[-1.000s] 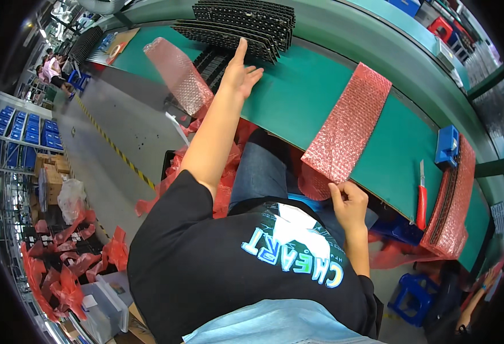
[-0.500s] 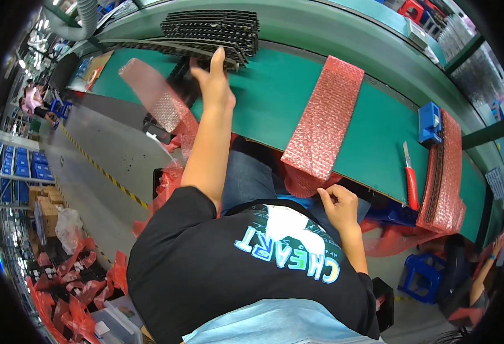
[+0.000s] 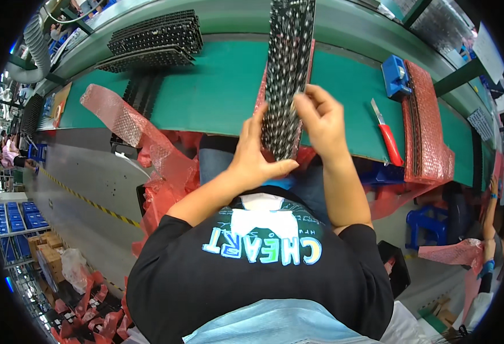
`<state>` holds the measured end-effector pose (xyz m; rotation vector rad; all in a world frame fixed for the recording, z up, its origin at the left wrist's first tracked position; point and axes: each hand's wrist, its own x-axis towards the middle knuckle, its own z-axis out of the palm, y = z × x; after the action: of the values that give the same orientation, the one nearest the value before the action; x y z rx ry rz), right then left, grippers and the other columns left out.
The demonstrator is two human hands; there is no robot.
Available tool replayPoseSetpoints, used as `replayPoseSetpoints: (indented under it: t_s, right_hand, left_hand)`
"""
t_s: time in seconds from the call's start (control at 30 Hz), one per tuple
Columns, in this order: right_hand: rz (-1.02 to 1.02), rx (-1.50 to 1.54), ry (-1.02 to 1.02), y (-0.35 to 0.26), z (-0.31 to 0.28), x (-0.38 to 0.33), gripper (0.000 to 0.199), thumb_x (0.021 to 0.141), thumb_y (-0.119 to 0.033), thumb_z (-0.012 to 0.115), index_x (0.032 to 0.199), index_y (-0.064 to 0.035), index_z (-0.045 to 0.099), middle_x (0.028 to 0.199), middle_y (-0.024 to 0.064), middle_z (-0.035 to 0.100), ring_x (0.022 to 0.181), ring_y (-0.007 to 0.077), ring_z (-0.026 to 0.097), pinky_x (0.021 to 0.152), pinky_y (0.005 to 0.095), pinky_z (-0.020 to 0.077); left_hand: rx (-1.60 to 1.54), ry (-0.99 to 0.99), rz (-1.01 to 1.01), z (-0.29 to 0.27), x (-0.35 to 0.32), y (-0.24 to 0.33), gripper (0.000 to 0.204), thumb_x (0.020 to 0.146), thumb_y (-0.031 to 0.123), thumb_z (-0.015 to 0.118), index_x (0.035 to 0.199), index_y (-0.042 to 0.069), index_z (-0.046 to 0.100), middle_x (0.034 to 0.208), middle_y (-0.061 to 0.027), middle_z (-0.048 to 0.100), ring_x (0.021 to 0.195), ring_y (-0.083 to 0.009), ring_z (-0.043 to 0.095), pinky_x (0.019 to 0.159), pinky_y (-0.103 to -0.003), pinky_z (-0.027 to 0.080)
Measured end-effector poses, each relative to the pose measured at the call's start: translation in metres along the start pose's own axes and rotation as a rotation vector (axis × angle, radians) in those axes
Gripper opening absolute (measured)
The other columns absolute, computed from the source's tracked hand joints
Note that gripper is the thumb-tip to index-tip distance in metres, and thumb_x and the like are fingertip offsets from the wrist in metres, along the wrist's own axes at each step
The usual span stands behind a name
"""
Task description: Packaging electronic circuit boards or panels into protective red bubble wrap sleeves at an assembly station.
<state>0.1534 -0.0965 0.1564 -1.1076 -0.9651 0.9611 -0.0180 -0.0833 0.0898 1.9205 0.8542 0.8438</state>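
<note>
A long black board strip (image 3: pixel 288 63), dotted with rows of pale spots, is between my hands over the green bench (image 3: pixel 223 86). My left hand (image 3: pixel 252 155) grips its near left edge, thumb stretched across below the near end. At the right edge my right hand (image 3: pixel 324 123) has its fingers curled and pinched against the strip. Beneath the strip lies a pink bubble-wrap sheet (image 3: pixel 260 97), mostly hidden by it. A stack of similar black strips (image 3: pixel 157 37) stands at the far left of the bench.
A red-handled knife (image 3: pixel 389 143) lies to the right, beside a blue tape dispenser (image 3: pixel 396 76) and a bubble-wrapped bundle (image 3: pixel 427 126). Loose pink bubble wrap (image 3: pixel 120 123) hangs over the bench's left front edge. Another person's arm (image 3: pixel 491 212) shows at the far right, near a blue stool (image 3: pixel 427 226).
My left hand has come from the stack to the middle with a black strip, which now covers the bubble-wrap sheet. My right hand has risen from the sheet's near end to the strip.
</note>
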Motion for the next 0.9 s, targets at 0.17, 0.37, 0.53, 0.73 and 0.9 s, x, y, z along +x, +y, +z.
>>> replayPoseSetpoints:
  t_s: [0.17,0.37,0.53,0.73,0.9]
  right_hand:
    - [-0.019,-0.118,0.287,0.012,-0.037,0.047,0.023,0.089,-0.007,0.063,0.107,0.0067,0.068,0.089,0.0068,0.070,0.073,0.0064,0.058,0.065,0.0171,0.0452]
    - [-0.094,-0.084,0.450,0.024,-0.094,0.058,0.028,0.091,-0.008,0.062,0.112,0.0098,0.065,0.092,0.0084,0.070,0.076,0.0072,0.060,0.067,0.0167,0.0457]
    - [-0.071,-0.078,0.479,0.029,-0.095,0.043,0.028,0.092,-0.009,0.061,0.113,0.0099,0.063,0.094,0.0092,0.070,0.076,0.0077,0.060,0.068,0.0178,0.0465]
    - [-0.025,-0.009,0.408,0.062,-0.068,0.034,0.026,0.093,-0.008,0.059,0.113,0.0081,0.063,0.094,0.0086,0.070,0.076,0.0072,0.060,0.068,0.0177,0.0464]
    - [0.015,0.043,0.347,0.079,-0.044,0.036,0.023,0.095,-0.007,0.057,0.113,0.0058,0.064,0.095,0.0081,0.070,0.077,0.0068,0.061,0.069,0.0171,0.0464]
  left_hand:
    - [-0.380,0.112,-0.004,-0.018,0.005,-0.018,0.093,0.073,0.019,0.082,0.150,0.006,0.032,0.135,-0.0190,0.048,0.110,-0.0296,0.055,0.098,-0.039,0.046]
    - [0.256,0.132,0.161,-0.043,-0.001,-0.050,0.031,0.073,0.020,0.081,0.103,0.012,0.075,0.114,-0.0020,0.069,0.109,-0.0203,0.058,0.101,-0.043,0.042]
    - [0.453,0.127,0.312,-0.033,-0.013,-0.074,0.026,0.071,0.026,0.081,0.097,0.018,0.078,0.118,0.0020,0.068,0.113,-0.0208,0.058,0.108,-0.045,0.035]
    - [0.425,0.144,0.304,-0.030,-0.012,-0.074,0.027,0.073,0.027,0.080,0.099,0.021,0.077,0.121,0.0040,0.068,0.117,-0.0198,0.057,0.111,-0.045,0.029]
    - [0.408,0.137,0.281,-0.030,-0.012,-0.069,0.025,0.074,0.025,0.079,0.098,0.020,0.077,0.120,0.0047,0.068,0.118,-0.0186,0.057,0.111,-0.044,0.029]
